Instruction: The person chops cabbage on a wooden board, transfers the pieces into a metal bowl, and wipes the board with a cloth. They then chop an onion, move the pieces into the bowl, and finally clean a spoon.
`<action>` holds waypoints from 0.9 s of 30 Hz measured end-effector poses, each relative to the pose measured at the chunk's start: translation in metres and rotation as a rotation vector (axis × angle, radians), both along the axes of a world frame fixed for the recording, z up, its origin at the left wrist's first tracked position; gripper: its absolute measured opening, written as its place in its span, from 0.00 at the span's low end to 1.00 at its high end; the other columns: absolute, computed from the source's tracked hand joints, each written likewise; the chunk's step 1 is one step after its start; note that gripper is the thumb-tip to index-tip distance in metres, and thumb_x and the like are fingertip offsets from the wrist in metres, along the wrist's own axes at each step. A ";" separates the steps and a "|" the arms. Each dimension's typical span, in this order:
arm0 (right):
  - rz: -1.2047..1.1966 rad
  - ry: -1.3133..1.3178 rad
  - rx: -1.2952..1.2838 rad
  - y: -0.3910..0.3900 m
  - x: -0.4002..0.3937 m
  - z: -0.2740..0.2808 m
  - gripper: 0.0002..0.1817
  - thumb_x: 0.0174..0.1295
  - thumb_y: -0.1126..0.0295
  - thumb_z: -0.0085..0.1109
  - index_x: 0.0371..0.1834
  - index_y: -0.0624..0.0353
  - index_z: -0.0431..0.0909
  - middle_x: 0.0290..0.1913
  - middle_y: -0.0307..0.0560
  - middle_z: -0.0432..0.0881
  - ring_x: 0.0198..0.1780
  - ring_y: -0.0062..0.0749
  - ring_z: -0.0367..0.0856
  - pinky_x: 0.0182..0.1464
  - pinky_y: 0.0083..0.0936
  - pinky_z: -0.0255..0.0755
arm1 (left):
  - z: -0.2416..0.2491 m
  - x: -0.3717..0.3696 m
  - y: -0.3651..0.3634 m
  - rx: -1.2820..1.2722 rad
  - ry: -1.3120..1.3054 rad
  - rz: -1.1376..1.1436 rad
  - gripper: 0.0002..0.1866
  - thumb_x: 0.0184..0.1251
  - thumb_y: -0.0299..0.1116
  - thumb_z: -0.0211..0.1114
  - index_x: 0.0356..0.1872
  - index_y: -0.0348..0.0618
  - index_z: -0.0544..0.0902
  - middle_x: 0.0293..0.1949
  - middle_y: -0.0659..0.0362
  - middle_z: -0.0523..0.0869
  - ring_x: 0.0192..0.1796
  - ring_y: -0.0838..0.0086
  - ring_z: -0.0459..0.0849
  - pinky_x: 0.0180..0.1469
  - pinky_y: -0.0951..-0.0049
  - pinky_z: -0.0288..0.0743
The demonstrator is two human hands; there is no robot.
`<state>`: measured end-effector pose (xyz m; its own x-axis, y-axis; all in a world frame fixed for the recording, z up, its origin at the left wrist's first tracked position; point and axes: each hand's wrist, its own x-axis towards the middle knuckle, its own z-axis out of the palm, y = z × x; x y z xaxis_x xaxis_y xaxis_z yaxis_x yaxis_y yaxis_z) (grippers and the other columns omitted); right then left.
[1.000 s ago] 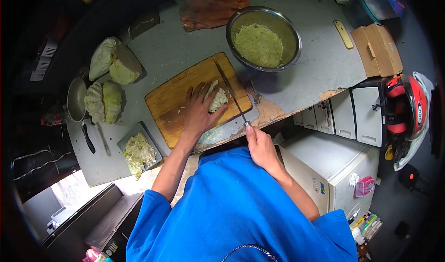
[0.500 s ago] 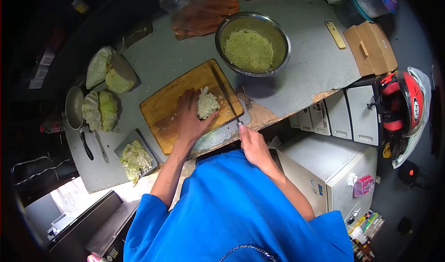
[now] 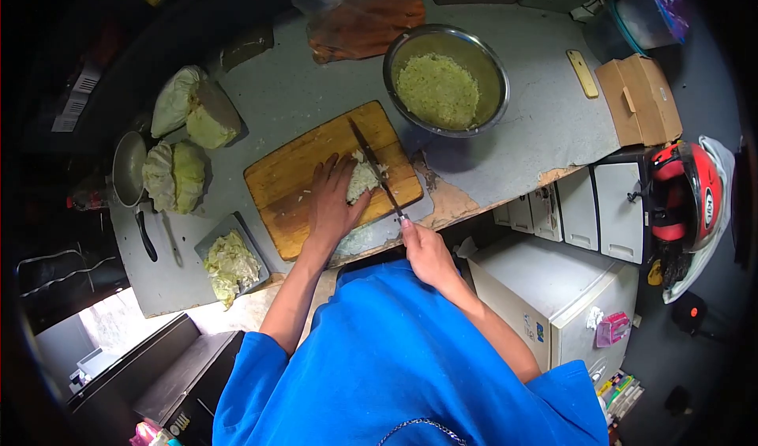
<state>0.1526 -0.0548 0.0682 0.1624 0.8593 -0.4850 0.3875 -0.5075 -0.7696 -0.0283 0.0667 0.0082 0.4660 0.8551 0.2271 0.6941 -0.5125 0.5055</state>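
Observation:
A small heap of chopped pale cabbage [image 3: 362, 182] lies on the wooden cutting board [image 3: 288, 179]. My left hand [image 3: 335, 201] rests on the board at the heap's left side, fingers spread and touching it. My right hand [image 3: 427, 250] is closed round the handle of a long knife [image 3: 377, 174] at the board's lower right edge. The dark blade reaches up across the board, over the right part of the heap. Beyond the board stands a metal bowl [image 3: 499, 108] holding finely chopped cabbage [image 3: 438, 89].
Cabbage pieces [image 3: 201, 114] and another cabbage [image 3: 175, 178] lie left, near a pan [image 3: 129, 170]. A tray [image 3: 257, 245] holds cabbage leaves. Bagged carrots [image 3: 363, 21] lie at the back; a phone [image 3: 582, 73] and cardboard box [image 3: 638, 99] are right.
The knife blade has moved left relative to the board, from beside the heap to over its right part. The whole view has shifted slightly.

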 end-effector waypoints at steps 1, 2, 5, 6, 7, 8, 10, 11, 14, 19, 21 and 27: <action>-0.005 -0.002 -0.010 -0.001 -0.003 0.004 0.28 0.82 0.52 0.43 0.38 0.70 0.77 0.35 0.72 0.82 0.42 0.74 0.81 0.45 0.55 0.72 | 0.001 0.000 0.000 -0.002 -0.008 0.014 0.32 0.66 0.43 0.72 0.67 0.38 0.77 0.70 0.47 0.78 0.76 0.47 0.68 0.79 0.43 0.57; -0.001 -0.016 -0.008 0.001 -0.008 0.008 0.28 0.82 0.52 0.43 0.38 0.70 0.77 0.35 0.73 0.82 0.43 0.74 0.81 0.45 0.55 0.73 | 0.000 0.000 -0.001 -0.003 -0.016 0.027 0.31 0.65 0.43 0.72 0.66 0.38 0.78 0.70 0.48 0.78 0.76 0.49 0.68 0.80 0.43 0.57; -0.008 -0.065 0.017 -0.001 -0.020 -0.017 0.28 0.82 0.52 0.44 0.38 0.70 0.78 0.36 0.73 0.83 0.44 0.74 0.81 0.46 0.56 0.73 | -0.005 -0.001 0.000 0.012 -0.023 0.036 0.31 0.64 0.41 0.73 0.65 0.38 0.78 0.69 0.48 0.79 0.76 0.48 0.69 0.80 0.43 0.57; -0.013 -0.098 0.043 -0.001 -0.021 -0.021 0.28 0.82 0.52 0.43 0.38 0.70 0.79 0.36 0.73 0.83 0.44 0.75 0.81 0.47 0.56 0.74 | -0.005 -0.001 -0.001 0.011 -0.025 0.036 0.31 0.64 0.41 0.73 0.65 0.38 0.78 0.69 0.48 0.79 0.76 0.48 0.69 0.80 0.43 0.57; -0.018 -0.077 0.013 0.000 -0.020 -0.023 0.29 0.82 0.51 0.43 0.38 0.69 0.80 0.37 0.72 0.84 0.45 0.75 0.81 0.48 0.57 0.74 | -0.004 -0.002 -0.001 0.002 -0.033 0.036 0.31 0.64 0.41 0.73 0.65 0.38 0.79 0.69 0.47 0.79 0.76 0.48 0.69 0.80 0.43 0.58; -0.020 -0.079 0.018 0.000 -0.018 -0.023 0.29 0.82 0.51 0.43 0.38 0.69 0.80 0.37 0.72 0.84 0.45 0.75 0.81 0.48 0.57 0.74 | -0.003 -0.002 0.000 -0.002 -0.041 0.034 0.30 0.64 0.41 0.73 0.65 0.38 0.79 0.69 0.47 0.79 0.75 0.48 0.69 0.79 0.43 0.58; 0.021 -0.079 0.003 0.003 -0.013 -0.020 0.30 0.82 0.51 0.42 0.37 0.69 0.80 0.37 0.73 0.84 0.46 0.75 0.81 0.48 0.58 0.74 | -0.001 -0.001 0.000 0.002 -0.040 0.031 0.30 0.64 0.41 0.73 0.65 0.37 0.79 0.69 0.47 0.79 0.75 0.47 0.69 0.79 0.43 0.58; 0.020 -0.082 0.010 0.003 -0.012 -0.018 0.30 0.82 0.51 0.42 0.37 0.69 0.80 0.37 0.73 0.84 0.46 0.75 0.81 0.48 0.58 0.74 | -0.001 -0.001 0.000 -0.004 -0.033 0.030 0.30 0.64 0.41 0.73 0.64 0.37 0.79 0.69 0.47 0.79 0.75 0.47 0.69 0.79 0.43 0.58; 0.004 -0.078 -0.033 0.005 -0.016 -0.002 0.31 0.82 0.50 0.41 0.37 0.70 0.79 0.38 0.74 0.83 0.47 0.76 0.81 0.49 0.58 0.73 | -0.005 -0.002 -0.001 -0.003 -0.058 0.047 0.30 0.65 0.42 0.72 0.65 0.37 0.78 0.69 0.47 0.78 0.76 0.47 0.68 0.79 0.42 0.57; -0.026 -0.115 0.013 0.008 -0.029 -0.023 0.31 0.83 0.49 0.40 0.35 0.69 0.79 0.38 0.75 0.82 0.47 0.77 0.80 0.48 0.57 0.72 | -0.005 -0.002 -0.002 0.047 -0.035 0.120 0.32 0.65 0.44 0.72 0.66 0.37 0.78 0.70 0.47 0.78 0.76 0.47 0.67 0.79 0.40 0.56; -0.011 -0.050 -0.007 0.008 -0.019 -0.028 0.31 0.83 0.49 0.40 0.35 0.69 0.78 0.38 0.75 0.82 0.47 0.77 0.79 0.47 0.57 0.72 | 0.000 -0.003 -0.002 0.071 -0.039 0.148 0.32 0.65 0.45 0.72 0.66 0.38 0.78 0.70 0.47 0.78 0.77 0.47 0.67 0.79 0.39 0.55; 0.017 -0.040 -0.033 0.010 -0.021 0.001 0.32 0.83 0.49 0.40 0.35 0.69 0.78 0.37 0.75 0.82 0.45 0.77 0.79 0.46 0.56 0.73 | 0.001 -0.007 -0.002 0.043 -0.125 0.070 0.32 0.64 0.45 0.73 0.66 0.40 0.79 0.70 0.47 0.78 0.77 0.44 0.67 0.79 0.38 0.54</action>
<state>0.1318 -0.0452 0.0691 0.1674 0.8459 -0.5064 0.4269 -0.5252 -0.7362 -0.0350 0.0644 0.0096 0.3714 0.8728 0.3167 0.6621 -0.4881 0.5687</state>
